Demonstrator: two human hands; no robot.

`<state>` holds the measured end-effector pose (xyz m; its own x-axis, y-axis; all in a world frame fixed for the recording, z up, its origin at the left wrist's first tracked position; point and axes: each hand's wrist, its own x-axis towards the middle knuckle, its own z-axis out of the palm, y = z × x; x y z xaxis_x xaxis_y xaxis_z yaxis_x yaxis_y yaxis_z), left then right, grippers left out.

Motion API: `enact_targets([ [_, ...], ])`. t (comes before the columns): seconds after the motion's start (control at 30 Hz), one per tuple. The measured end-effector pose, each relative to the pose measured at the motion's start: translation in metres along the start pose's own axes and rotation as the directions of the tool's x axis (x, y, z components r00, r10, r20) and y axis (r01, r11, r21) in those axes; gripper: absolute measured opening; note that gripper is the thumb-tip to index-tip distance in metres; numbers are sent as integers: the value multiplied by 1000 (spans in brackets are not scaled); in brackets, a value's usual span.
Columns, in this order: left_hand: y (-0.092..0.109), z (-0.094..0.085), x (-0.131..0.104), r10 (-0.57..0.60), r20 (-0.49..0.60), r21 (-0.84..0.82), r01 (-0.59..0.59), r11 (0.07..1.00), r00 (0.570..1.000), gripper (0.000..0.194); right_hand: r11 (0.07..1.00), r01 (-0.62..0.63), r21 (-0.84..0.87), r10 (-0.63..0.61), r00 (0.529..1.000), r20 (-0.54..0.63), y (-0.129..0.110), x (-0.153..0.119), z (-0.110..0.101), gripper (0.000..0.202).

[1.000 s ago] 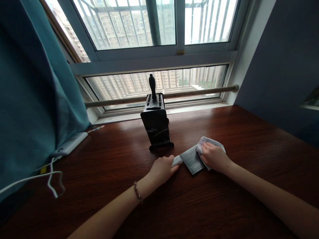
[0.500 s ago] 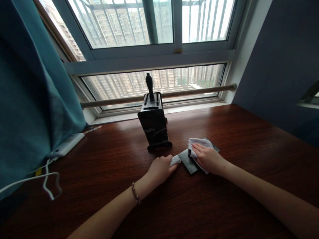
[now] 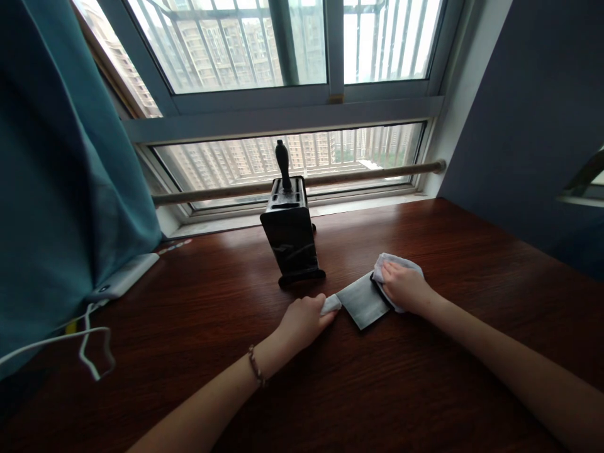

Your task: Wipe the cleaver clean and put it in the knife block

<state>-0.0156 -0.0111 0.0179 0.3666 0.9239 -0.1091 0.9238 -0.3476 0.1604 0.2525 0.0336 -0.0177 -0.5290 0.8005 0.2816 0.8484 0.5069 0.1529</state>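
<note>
A cleaver with a broad grey blade (image 3: 362,302) lies over the table, its blade pointing right. My left hand (image 3: 302,319) is wrapped around its handle; a pale piece (image 3: 331,304) shows between the fingers and the blade, and I cannot tell if it is bare handle or a wrapping. At the blade's far end, my right hand (image 3: 406,287) presses a white cloth (image 3: 399,259) with a dark edge. The cloth and fingers hide the blade's tip.
A black knife block (image 3: 290,242) with one dark handle (image 3: 282,165) upright in it stands behind my hands. On the left are a white power strip (image 3: 123,277), a white cable (image 3: 85,345) and a blue curtain (image 3: 85,163). A window (image 3: 292,151) borders the brown wooden table (image 3: 212,277).
My right hand has slid the cloth to the right along the blade, towards its far end, so more of the blade shows. My left hand has stayed in place on the handle.
</note>
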Motion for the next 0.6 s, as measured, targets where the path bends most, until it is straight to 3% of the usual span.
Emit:
enact_targets([
  [0.1,0,1,1,6,-8,-6,-6,1000,1000,31,970,201,136,-190,978,-85,-14,-2,-7,44],
  [0.2,-1,4,1,13,-26,-7,-13,1000,1000,29,857,397,329,-387,917,-99,-32,-6,-17,54],
  [0.3,-1,6,2,6,-23,2,-6,1000,1000,26,770,452,449,-469,879,-81,-44,-8,-26,57],
  [0.43,-1,5,1,6,-20,-9,-6,1000,1000,26,806,380,454,-389,918,-77,-50,-10,-25,52],
  [0.6,-2,3,0,17,-38,-20,-18,1000,999,26,950,196,243,-185,981,-64,-45,-9,-5,49],
])
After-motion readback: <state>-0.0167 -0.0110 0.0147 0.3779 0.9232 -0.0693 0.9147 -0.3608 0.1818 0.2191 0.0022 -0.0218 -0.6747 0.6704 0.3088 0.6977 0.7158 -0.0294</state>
